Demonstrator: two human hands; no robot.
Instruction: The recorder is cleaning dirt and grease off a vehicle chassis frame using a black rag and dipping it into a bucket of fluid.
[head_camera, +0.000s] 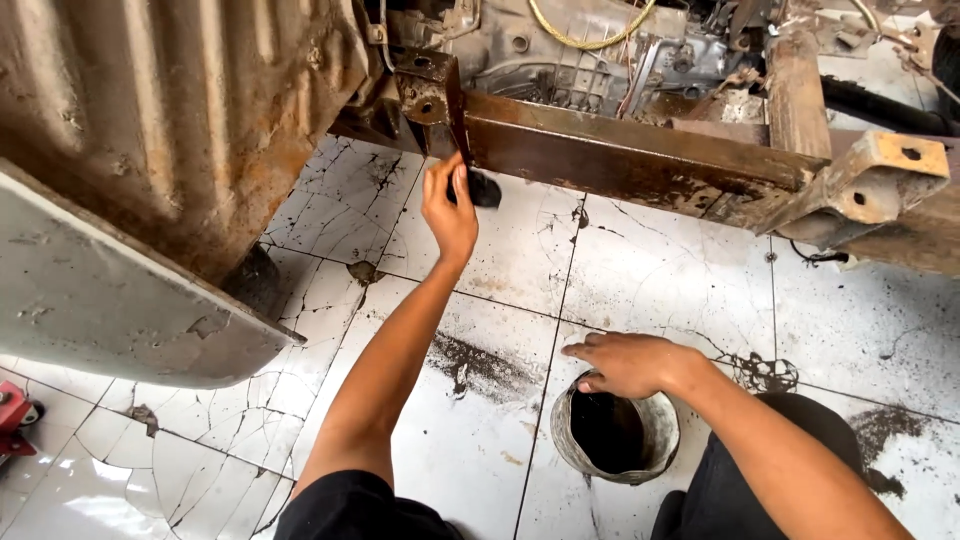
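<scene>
Brush (483, 188) in left hand (448, 212) — against rail (620, 160)

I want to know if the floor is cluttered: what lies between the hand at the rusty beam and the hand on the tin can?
In the head view, only cracked white floor tiles with dark stains lie between left hand and right hand; no tools.

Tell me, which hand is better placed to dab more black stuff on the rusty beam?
Probably the left hand: it holds a dark brush against the rusty beam. The right hand rests on the can.
</scene>
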